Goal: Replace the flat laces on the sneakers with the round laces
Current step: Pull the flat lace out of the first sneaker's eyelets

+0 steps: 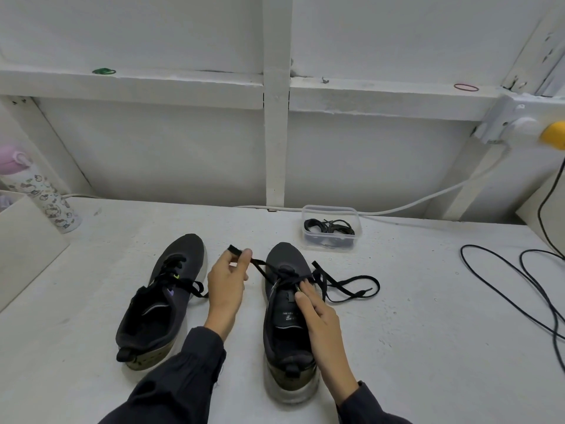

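Observation:
Two dark sneakers stand on the white table, toes pointing away from me. The left sneaker still carries its flat black lace. My left hand pinches one end of the flat lace of the right sneaker and holds it up to the left of the toe. My right hand rests on that shoe's tongue, its fingers at the eyelets. The lace's other end lies looped on the table to the right. A clear plastic box behind the right sneaker holds the round black laces.
A patterned bottle with a pink cap stands at the far left beside a white box. Black cables loop on the table at the right. A white cord runs along the back wall.

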Available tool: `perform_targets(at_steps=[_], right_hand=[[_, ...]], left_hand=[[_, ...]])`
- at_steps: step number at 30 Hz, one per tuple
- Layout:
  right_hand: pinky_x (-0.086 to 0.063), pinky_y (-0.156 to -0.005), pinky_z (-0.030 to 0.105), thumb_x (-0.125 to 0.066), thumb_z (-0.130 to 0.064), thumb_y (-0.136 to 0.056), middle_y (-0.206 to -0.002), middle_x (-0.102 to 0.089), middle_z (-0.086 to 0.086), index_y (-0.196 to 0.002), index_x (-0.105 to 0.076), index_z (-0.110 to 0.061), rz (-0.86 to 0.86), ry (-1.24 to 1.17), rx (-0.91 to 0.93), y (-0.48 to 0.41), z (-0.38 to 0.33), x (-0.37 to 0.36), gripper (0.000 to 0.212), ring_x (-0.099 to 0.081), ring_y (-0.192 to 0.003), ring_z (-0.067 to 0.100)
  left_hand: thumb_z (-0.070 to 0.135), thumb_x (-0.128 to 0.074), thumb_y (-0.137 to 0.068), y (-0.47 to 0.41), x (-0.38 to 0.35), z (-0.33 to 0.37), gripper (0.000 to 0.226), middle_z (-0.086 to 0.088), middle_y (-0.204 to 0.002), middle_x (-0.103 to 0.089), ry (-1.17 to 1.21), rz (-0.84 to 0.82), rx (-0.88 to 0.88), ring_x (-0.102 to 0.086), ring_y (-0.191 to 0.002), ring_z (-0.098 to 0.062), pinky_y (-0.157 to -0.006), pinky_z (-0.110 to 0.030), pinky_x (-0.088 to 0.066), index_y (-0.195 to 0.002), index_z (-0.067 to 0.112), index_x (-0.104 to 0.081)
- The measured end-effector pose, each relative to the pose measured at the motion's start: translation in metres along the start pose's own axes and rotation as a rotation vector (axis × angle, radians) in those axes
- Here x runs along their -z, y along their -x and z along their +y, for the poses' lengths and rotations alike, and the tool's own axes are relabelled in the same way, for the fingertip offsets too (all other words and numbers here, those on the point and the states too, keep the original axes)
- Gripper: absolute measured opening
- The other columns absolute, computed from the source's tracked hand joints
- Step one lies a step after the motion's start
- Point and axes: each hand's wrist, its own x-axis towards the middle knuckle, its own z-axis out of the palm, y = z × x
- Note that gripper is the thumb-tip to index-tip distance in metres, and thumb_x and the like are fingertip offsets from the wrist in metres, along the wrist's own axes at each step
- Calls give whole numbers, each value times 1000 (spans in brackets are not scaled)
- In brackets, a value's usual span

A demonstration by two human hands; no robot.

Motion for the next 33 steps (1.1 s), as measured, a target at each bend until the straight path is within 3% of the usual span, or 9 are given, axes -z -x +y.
perform_targets(at_steps=[6, 9, 11, 16, 19, 22, 25, 28, 33], right_hand=[[-30, -107, 14, -60, -27, -94, -143, -49, -12, -136, -55, -21, 8, -15, 6, -1, 1, -1, 43, -41, -131, -3], [-33, -107, 16, -61, -26, -94, -141, -51, -13, -134, -58, -23, 10, -41, -2, -2, 1, -2, 41, -44, -130, -4], [-34, -111, 21, -61, -28, -94, -142, -52, -14, -135, -58, -24, 3, -27, 4, -1, 2, -2, 41, -44, -130, -4], [-34, -110, 20, -60, -27, -95, -137, -54, -15, -134, -57, -24, 14, -7, 4, 1, 1, 0, 40, -47, -127, -2], [-32, -115, 26, -60, -27, -94, -141, -52, -13, -137, -55, -23, 14, -5, 8, 0, 0, -1, 43, -44, -131, -1], [-32, -116, 30, -60, -27, -95, -142, -52, -13, -136, -55, -24, 19, -7, 3, 0, 0, -1, 42, -44, -132, -1], [-35, -115, 34, -61, -29, -94, -141, -53, -13, -134, -59, -26, 16, -19, -3, 0, 0, -2, 40, -46, -131, -1], [-34, -115, 32, -61, -29, -94, -141, -53, -12, -134, -59, -25, 17, -10, -5, 0, 0, -1, 40, -46, -130, -1], [-32, -115, 26, -60, -30, -94, -142, -52, -13, -136, -56, -22, 11, 1, -6, 0, 2, 0, 43, -44, -132, 0]], left_hand=[[52, -67, -82, 18, -8, -6, 35, 12, -63, -58, -78, -211, 91, -47, -54, -7, -56, -24, -38, -77, 17, -66], [48, -73, -81, 23, -11, -18, 28, 1, -68, -65, -113, -287, 51, -51, -61, -13, -61, -32, -44, -78, 20, -68], [40, -71, -85, 18, -10, -16, 24, -8, -66, -62, -130, -246, 6, -47, -60, -14, -65, -33, -43, -78, 18, -67], [34, -63, -92, -3, 0, 3, 21, 5, -57, -45, 27, 39, 1, -39, -55, -11, -59, -30, -33, -77, 20, -60], [43, -60, -92, 3, -1, 5, 26, 5, -59, -46, 12, -8, 19, -40, -56, -12, -59, -28, -33, -77, 21, -60], [57, -66, -81, 19, -7, -1, 38, 2, -66, -61, 33, -155, 83, -46, -57, -17, -59, -24, -35, -75, 20, -63], [56, -72, -77, 29, -13, -14, 38, 8, -69, -65, -64, -253, 63, -46, -53, -9, -62, -25, -39, -77, 19, -66], [33, -71, -87, 21, -11, -14, 26, 6, -60, -54, -134, -203, 7, -38, -53, -9, -61, -29, -35, -71, 15, -60], [32, -64, -92, 3, -2, 1, 22, 2, -55, -36, -1, 44, -12, -31, -55, -14, -57, -31, -27, -75, 19, -56]])
